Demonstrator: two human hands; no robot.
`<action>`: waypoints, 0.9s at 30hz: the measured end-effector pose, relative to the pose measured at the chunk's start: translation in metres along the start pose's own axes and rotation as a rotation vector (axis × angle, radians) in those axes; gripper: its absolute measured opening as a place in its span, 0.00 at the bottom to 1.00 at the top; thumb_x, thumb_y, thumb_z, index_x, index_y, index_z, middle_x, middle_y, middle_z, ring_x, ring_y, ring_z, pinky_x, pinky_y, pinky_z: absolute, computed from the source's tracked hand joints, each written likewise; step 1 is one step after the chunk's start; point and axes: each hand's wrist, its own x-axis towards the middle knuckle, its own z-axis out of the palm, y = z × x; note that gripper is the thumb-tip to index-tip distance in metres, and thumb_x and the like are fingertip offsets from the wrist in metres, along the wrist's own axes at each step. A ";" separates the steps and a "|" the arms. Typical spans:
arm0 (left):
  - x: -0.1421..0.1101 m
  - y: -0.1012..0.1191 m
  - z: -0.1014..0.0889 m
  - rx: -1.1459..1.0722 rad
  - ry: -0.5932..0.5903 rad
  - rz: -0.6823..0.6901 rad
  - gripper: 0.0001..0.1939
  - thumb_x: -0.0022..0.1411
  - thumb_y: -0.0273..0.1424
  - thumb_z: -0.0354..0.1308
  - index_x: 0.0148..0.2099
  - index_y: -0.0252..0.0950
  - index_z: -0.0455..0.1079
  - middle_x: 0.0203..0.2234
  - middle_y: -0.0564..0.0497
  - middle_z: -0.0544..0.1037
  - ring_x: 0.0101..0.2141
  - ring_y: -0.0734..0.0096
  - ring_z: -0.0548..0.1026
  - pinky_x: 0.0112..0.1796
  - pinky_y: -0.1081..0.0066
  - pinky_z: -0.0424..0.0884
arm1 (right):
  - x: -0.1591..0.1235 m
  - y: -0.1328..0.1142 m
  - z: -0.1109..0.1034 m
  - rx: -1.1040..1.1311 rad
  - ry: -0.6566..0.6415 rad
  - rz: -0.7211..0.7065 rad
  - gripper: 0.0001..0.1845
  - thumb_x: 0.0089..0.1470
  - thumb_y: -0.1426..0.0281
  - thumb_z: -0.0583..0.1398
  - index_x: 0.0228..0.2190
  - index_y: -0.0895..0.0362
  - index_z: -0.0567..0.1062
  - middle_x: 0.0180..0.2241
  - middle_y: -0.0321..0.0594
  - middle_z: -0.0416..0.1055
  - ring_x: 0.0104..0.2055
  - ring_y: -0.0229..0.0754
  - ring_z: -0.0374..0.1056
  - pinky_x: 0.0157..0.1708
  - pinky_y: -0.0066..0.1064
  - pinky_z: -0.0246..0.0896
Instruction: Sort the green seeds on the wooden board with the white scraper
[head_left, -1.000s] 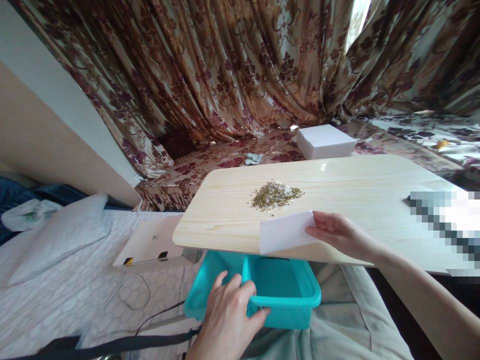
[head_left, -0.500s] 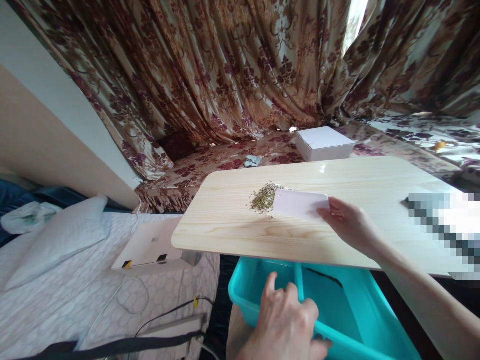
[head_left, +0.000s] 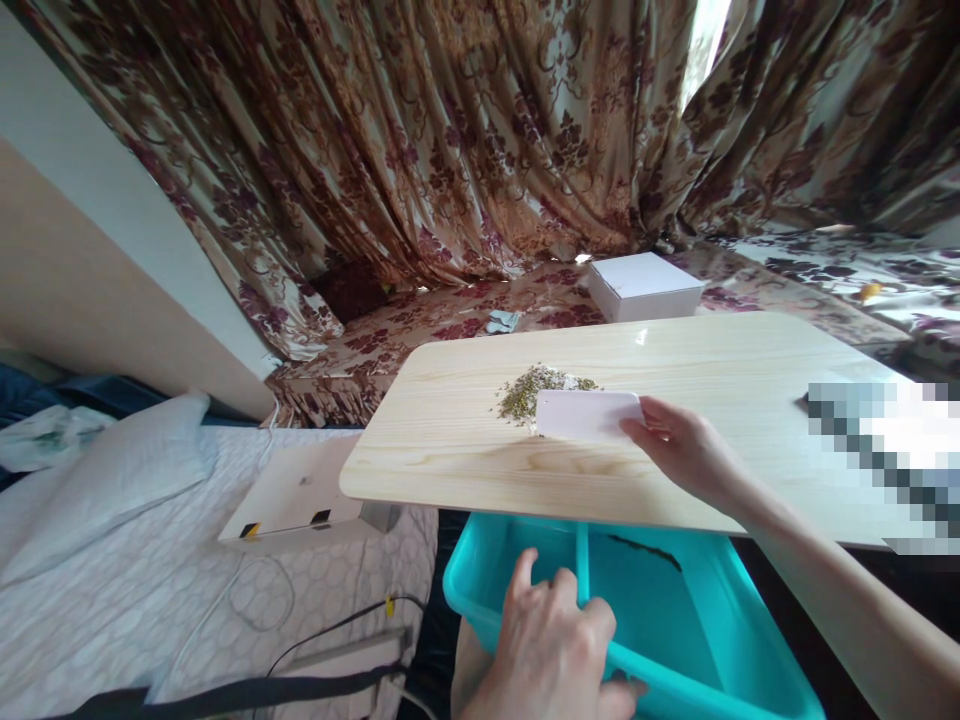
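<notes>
Across the pale tabletop: card against the pile, bin below the edge

With my right hand (head_left: pixel 682 445), I pinch one end of a flat white card with rounded corners (head_left: pixel 581 415); its far end sits at the near side of a loose pile of small green-brown grains mixed with white bits (head_left: pixel 534 388). Both are over a pale wood-grain tabletop (head_left: pixel 450 450). My left hand (head_left: pixel 551 640) is clamped on the near rim of a turquoise plastic bin with a divider (head_left: pixel 697 680), under the table's near edge; how firmly, I cannot tell.

To my eye, a quick or tilted stroke of the card could scatter grains, since nothing walls them in. Held only at one end, the card might twist or bend. The bin, held on one side, could tip or slip away from the edge, leaving a gap where grains might fall.
</notes>
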 end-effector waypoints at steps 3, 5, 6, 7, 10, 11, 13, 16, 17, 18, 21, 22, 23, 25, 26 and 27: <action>-0.001 0.001 -0.001 0.014 -0.001 -0.020 0.19 0.47 0.50 0.64 0.34 0.40 0.73 0.31 0.50 0.73 0.35 0.63 0.74 0.56 0.50 0.55 | 0.001 -0.001 0.000 -0.034 0.023 0.013 0.09 0.49 0.63 0.58 0.23 0.54 0.68 0.22 0.36 0.72 0.28 0.41 0.68 0.26 0.28 0.62; -0.002 0.001 -0.002 0.011 -0.010 -0.042 0.19 0.47 0.50 0.65 0.34 0.40 0.73 0.31 0.50 0.74 0.35 0.63 0.74 0.56 0.50 0.55 | 0.002 -0.001 0.000 -0.029 0.030 0.018 0.10 0.49 0.63 0.58 0.22 0.54 0.67 0.22 0.36 0.71 0.28 0.40 0.67 0.26 0.28 0.62; -0.003 0.001 -0.003 0.003 -0.015 -0.055 0.19 0.46 0.49 0.65 0.33 0.40 0.73 0.31 0.50 0.74 0.35 0.63 0.74 0.56 0.50 0.56 | 0.002 -0.002 0.001 -0.021 0.026 0.021 0.09 0.49 0.63 0.58 0.22 0.54 0.67 0.22 0.36 0.71 0.28 0.41 0.67 0.26 0.28 0.62; -0.004 0.000 -0.004 -0.008 -0.019 -0.065 0.19 0.46 0.49 0.65 0.33 0.40 0.73 0.31 0.50 0.74 0.36 0.63 0.74 0.56 0.50 0.56 | 0.003 -0.002 0.001 -0.009 0.019 0.023 0.09 0.49 0.63 0.58 0.23 0.54 0.68 0.22 0.36 0.71 0.28 0.41 0.68 0.26 0.29 0.62; -0.009 -0.007 -0.006 -0.034 -0.008 -0.091 0.17 0.46 0.48 0.65 0.33 0.40 0.73 0.31 0.51 0.73 0.37 0.62 0.73 0.55 0.50 0.56 | 0.004 -0.003 0.002 0.032 -0.013 0.036 0.07 0.49 0.64 0.58 0.24 0.53 0.69 0.22 0.35 0.72 0.29 0.42 0.68 0.28 0.30 0.64; -0.012 -0.010 -0.007 -0.039 0.004 -0.098 0.17 0.47 0.47 0.65 0.33 0.41 0.73 0.31 0.51 0.73 0.38 0.61 0.73 0.55 0.50 0.57 | 0.004 -0.003 0.002 0.049 -0.023 0.041 0.07 0.49 0.63 0.58 0.24 0.53 0.69 0.22 0.35 0.72 0.30 0.43 0.68 0.28 0.30 0.64; -0.018 -0.018 -0.008 -0.046 0.030 -0.114 0.15 0.47 0.46 0.65 0.33 0.41 0.72 0.30 0.52 0.72 0.37 0.62 0.73 0.55 0.50 0.58 | 0.003 -0.004 0.001 0.087 -0.036 0.049 0.08 0.49 0.63 0.58 0.23 0.54 0.68 0.22 0.36 0.72 0.30 0.43 0.69 0.28 0.30 0.64; -0.027 -0.030 -0.012 -0.025 0.045 -0.135 0.12 0.49 0.42 0.65 0.31 0.41 0.71 0.29 0.53 0.72 0.37 0.61 0.73 0.53 0.51 0.60 | 0.003 -0.004 -0.002 0.127 -0.040 0.069 0.09 0.50 0.63 0.57 0.24 0.54 0.68 0.24 0.37 0.72 0.30 0.42 0.69 0.29 0.30 0.65; -0.029 -0.033 -0.014 -0.012 0.049 -0.148 0.11 0.49 0.41 0.64 0.30 0.41 0.70 0.28 0.53 0.72 0.37 0.61 0.73 0.53 0.51 0.60 | 0.003 -0.004 -0.003 0.135 -0.038 0.075 0.09 0.50 0.63 0.57 0.24 0.55 0.68 0.25 0.37 0.72 0.30 0.42 0.69 0.29 0.30 0.65; -0.032 -0.036 -0.016 -0.001 0.061 -0.162 0.10 0.50 0.40 0.64 0.30 0.41 0.70 0.28 0.53 0.72 0.36 0.62 0.73 0.52 0.51 0.60 | 0.003 -0.004 -0.003 0.144 -0.037 0.079 0.08 0.50 0.63 0.57 0.25 0.55 0.68 0.25 0.37 0.73 0.30 0.42 0.69 0.30 0.31 0.65; -0.035 -0.043 -0.022 0.025 0.087 -0.206 0.07 0.51 0.37 0.62 0.29 0.41 0.68 0.27 0.54 0.71 0.36 0.63 0.72 0.52 0.52 0.61 | 0.004 -0.003 -0.002 0.167 -0.045 0.070 0.09 0.50 0.62 0.58 0.25 0.55 0.68 0.26 0.38 0.73 0.31 0.42 0.69 0.31 0.31 0.66; -0.035 -0.044 -0.023 0.030 0.087 -0.215 0.07 0.52 0.36 0.62 0.29 0.40 0.68 0.27 0.54 0.71 0.36 0.63 0.72 0.52 0.52 0.60 | 0.004 -0.002 -0.001 0.168 -0.048 0.066 0.10 0.50 0.62 0.58 0.24 0.55 0.68 0.25 0.38 0.73 0.31 0.42 0.69 0.31 0.31 0.66; -0.036 -0.045 -0.024 0.032 0.082 -0.220 0.06 0.52 0.35 0.62 0.29 0.40 0.68 0.27 0.55 0.71 0.36 0.63 0.72 0.52 0.53 0.60 | 0.004 -0.002 -0.001 0.166 -0.055 0.066 0.11 0.49 0.61 0.58 0.24 0.55 0.68 0.25 0.38 0.73 0.31 0.42 0.69 0.30 0.31 0.66; -0.036 -0.046 -0.024 0.026 0.078 -0.222 0.06 0.52 0.34 0.62 0.29 0.40 0.67 0.27 0.55 0.71 0.35 0.65 0.72 0.53 0.53 0.59 | 0.002 -0.002 -0.003 0.162 -0.074 0.075 0.12 0.49 0.61 0.59 0.23 0.55 0.68 0.25 0.38 0.73 0.30 0.42 0.69 0.29 0.30 0.66; -0.036 -0.047 -0.024 0.024 0.084 -0.223 0.06 0.51 0.34 0.62 0.29 0.41 0.67 0.27 0.56 0.70 0.35 0.65 0.72 0.53 0.54 0.59 | 0.001 -0.002 -0.004 0.164 -0.086 0.082 0.12 0.49 0.60 0.59 0.23 0.55 0.68 0.25 0.38 0.73 0.30 0.42 0.69 0.29 0.30 0.66; -0.035 -0.047 -0.023 0.022 0.094 -0.223 0.06 0.51 0.34 0.62 0.29 0.41 0.67 0.27 0.56 0.70 0.35 0.65 0.72 0.53 0.54 0.59 | 0.001 -0.002 -0.005 0.169 -0.097 0.087 0.12 0.49 0.60 0.59 0.23 0.55 0.68 0.25 0.38 0.73 0.30 0.42 0.69 0.29 0.30 0.66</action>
